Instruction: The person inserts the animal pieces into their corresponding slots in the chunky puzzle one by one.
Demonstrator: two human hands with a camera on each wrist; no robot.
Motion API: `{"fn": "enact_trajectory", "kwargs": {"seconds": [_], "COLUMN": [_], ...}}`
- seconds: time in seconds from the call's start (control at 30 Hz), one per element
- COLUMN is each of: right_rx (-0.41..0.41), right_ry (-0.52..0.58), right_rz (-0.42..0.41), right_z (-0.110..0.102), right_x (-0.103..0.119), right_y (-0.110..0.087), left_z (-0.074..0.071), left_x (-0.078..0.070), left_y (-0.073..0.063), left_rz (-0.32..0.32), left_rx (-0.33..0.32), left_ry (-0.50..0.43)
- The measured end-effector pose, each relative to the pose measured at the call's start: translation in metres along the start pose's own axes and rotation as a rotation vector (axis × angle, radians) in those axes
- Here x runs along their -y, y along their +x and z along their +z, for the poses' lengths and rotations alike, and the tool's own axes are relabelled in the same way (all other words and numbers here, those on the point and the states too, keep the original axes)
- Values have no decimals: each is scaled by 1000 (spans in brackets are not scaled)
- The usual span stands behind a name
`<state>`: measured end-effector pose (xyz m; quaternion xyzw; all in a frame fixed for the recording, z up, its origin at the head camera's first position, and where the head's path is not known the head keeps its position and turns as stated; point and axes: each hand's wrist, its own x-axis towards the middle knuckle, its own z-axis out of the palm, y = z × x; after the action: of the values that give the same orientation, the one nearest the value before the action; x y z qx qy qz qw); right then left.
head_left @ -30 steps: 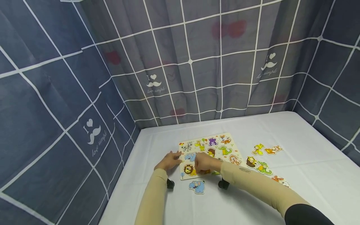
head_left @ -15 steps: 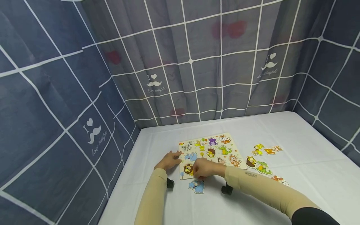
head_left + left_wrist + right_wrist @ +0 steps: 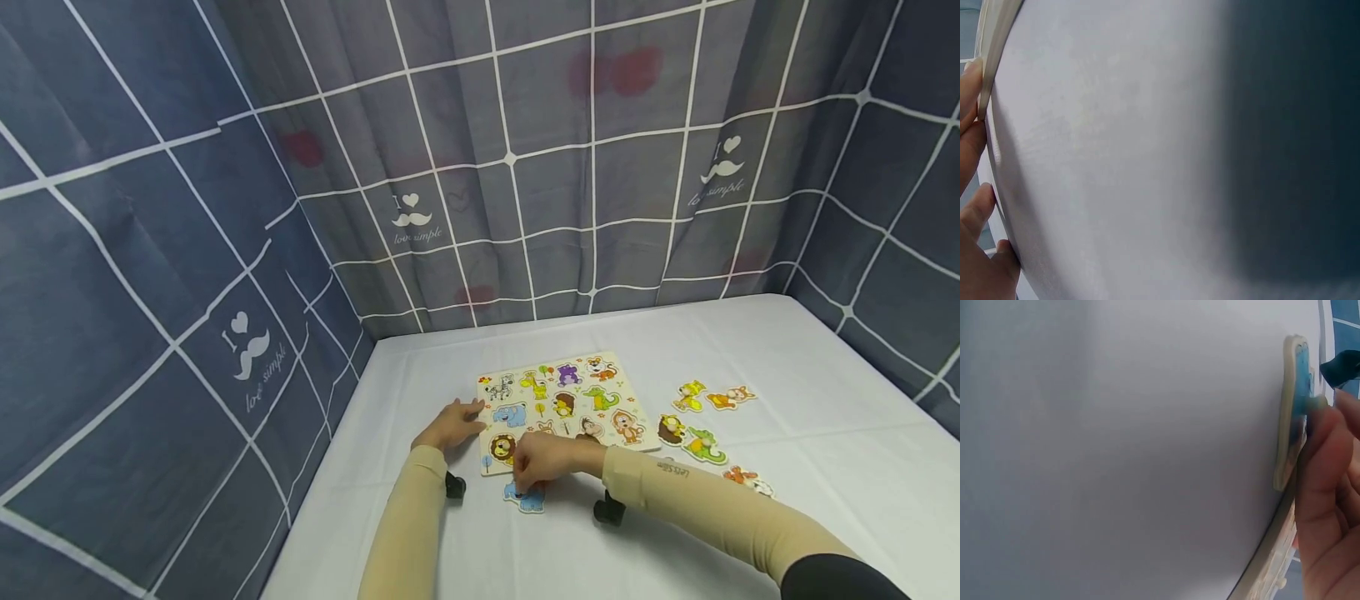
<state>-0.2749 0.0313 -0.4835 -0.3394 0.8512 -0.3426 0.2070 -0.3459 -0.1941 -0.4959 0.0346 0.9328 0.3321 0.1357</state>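
Note:
A wooden animal puzzle board (image 3: 628, 402) lies on the white table in the head view. My left hand (image 3: 452, 425) rests at its left edge, fingertips touching the rim, also seen in the left wrist view. Just below the board's front edge lies a loose blue elephant puzzle piece (image 3: 532, 502). My right hand (image 3: 551, 457) is over it, hiding its upper part. In the right wrist view, finger and thumb pinch the small knob on the elephant piece (image 3: 1302, 372), which lies close beside the board's edge.
Several loose animal pieces lie right of the board, among them a crocodile (image 3: 703, 446), a hedgehog (image 3: 671, 429) and a yellow giraffe-like piece (image 3: 688, 396). My right forearm partly covers others. A grey gridded curtain (image 3: 555, 192) hangs behind the table (image 3: 420, 358).
My right hand has moved from over the board down toward me to the elephant piece and now pinches its knob. The left hand has stayed at the board's left edge.

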Motion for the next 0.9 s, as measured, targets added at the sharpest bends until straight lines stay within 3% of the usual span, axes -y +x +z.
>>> {"fn": "enact_trajectory", "kwargs": {"seconds": [0.37,0.7,0.9], "right_rx": [42,87,74], "right_ry": [16,313,354], "right_rz": [12,52,74], "right_z": [6,8,7], "right_x": [2,-8,-9], "right_y": [-1,-2,-2], "left_z": [2,4,1], "left_x": [4,2,-1], "left_y": [-1,-3,-3], "left_rz": [-21,-12,-13], "left_rx": [1,-8,-11], "left_ry": [-6,-19,-13]}}
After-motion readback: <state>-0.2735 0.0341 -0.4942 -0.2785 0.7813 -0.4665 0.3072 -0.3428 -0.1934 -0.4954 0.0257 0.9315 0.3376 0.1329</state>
